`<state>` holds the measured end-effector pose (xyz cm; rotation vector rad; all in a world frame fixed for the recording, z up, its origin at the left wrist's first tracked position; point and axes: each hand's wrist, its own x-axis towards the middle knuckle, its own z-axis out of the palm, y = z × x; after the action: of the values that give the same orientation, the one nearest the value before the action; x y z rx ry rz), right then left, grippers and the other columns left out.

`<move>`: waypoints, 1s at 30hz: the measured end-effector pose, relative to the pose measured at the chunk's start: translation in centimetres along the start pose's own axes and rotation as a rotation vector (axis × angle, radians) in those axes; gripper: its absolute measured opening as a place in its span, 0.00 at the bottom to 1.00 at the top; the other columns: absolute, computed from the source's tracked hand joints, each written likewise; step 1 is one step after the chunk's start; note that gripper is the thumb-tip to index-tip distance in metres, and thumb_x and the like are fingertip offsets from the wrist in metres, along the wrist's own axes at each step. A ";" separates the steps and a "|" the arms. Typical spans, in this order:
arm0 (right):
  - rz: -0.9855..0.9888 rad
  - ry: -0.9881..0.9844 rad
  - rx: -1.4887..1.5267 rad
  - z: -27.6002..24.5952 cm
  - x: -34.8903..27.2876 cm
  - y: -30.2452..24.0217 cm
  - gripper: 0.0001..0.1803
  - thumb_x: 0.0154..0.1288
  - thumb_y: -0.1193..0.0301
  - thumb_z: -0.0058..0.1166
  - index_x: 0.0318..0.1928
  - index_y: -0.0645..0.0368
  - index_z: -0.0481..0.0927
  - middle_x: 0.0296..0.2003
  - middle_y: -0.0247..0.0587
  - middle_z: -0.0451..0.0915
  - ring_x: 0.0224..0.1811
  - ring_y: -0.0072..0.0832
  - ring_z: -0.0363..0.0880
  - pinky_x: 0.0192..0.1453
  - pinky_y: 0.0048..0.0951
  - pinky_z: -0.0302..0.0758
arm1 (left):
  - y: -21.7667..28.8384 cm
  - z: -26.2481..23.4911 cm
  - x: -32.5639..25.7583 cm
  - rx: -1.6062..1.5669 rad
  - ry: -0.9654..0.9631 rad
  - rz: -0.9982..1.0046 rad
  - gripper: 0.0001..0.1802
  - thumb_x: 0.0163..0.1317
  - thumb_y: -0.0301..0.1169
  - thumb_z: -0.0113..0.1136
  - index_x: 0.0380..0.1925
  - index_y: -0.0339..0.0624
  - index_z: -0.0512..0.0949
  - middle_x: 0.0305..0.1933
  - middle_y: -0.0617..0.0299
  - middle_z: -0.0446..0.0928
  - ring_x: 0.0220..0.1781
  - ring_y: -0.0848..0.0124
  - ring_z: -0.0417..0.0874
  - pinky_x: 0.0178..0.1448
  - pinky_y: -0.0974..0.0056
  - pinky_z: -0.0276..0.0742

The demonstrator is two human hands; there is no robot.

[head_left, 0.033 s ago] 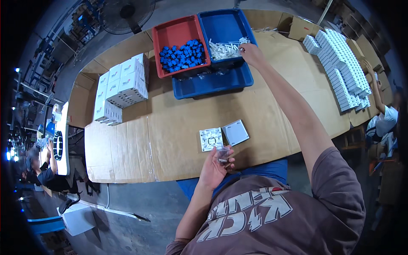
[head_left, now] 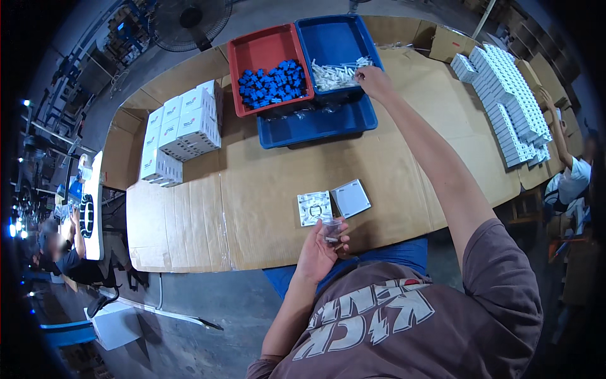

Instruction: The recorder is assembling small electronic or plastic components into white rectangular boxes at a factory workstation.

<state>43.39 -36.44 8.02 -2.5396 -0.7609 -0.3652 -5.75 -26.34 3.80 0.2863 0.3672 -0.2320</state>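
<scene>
My left hand (head_left: 320,249) is held near the table's front edge, its fingers curled round a small clear plastic bag (head_left: 331,228). A little pale piece shows inside the bag. At the far side, my right hand (head_left: 372,82) reaches over the right rim of a blue bin (head_left: 341,41) containing white, stick-like plastic parts (head_left: 332,76). Its fingertips are pinched together at the edge of these parts; what they grip is too small to make out. Just beyond my left hand lies a flat white box (head_left: 314,209) with a silvery, patterned inside, its white lid (head_left: 351,198) to the right.
A red bin (head_left: 262,50) of blue plastic parts (head_left: 271,83) stands left of the blue bin, with another blue tray (head_left: 319,128) in front. White boxes (head_left: 183,129) are stacked at left, more (head_left: 508,104) at right. Co-workers (head_left: 66,249) sit at both sides.
My right hand has shifted very slightly at the white parts. Otherwise the two frames look nearly the same.
</scene>
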 end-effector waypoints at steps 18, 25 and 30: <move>0.359 0.064 1.624 -9.3 -4.5 -3.7 0.10 0.76 0.67 0.64 0.51 0.58 0.88 0.47 0.34 0.90 0.37 0.16 0.77 0.40 0.19 0.72 | 1.3 1.8 1.5 0.042 0.043 -0.027 0.31 0.82 0.52 0.45 0.67 0.37 0.76 0.53 0.58 0.87 0.50 0.63 0.86 0.57 0.55 0.81; 0.363 -0.039 1.658 -8.1 -8.6 -4.8 0.07 0.78 0.70 0.60 0.48 0.60 0.86 0.53 0.49 0.88 0.37 0.19 0.79 0.42 0.22 0.77 | 1.1 2.6 1.8 -0.032 0.016 -0.034 0.33 0.81 0.53 0.46 0.69 0.35 0.74 0.55 0.58 0.86 0.50 0.63 0.85 0.59 0.56 0.80; 0.447 -0.207 1.592 -5.4 -16.7 -6.8 0.06 0.76 0.72 0.58 0.39 0.61 0.84 0.46 0.46 0.90 0.30 0.20 0.79 0.36 0.22 0.75 | 1.2 2.9 2.1 0.092 0.015 -0.001 0.34 0.81 0.54 0.47 0.72 0.38 0.71 0.59 0.60 0.83 0.50 0.67 0.84 0.59 0.59 0.80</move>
<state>25.25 -41.63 8.85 -1.1225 -0.2517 0.5065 -2.54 -26.51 5.90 0.3782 0.3720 -0.2481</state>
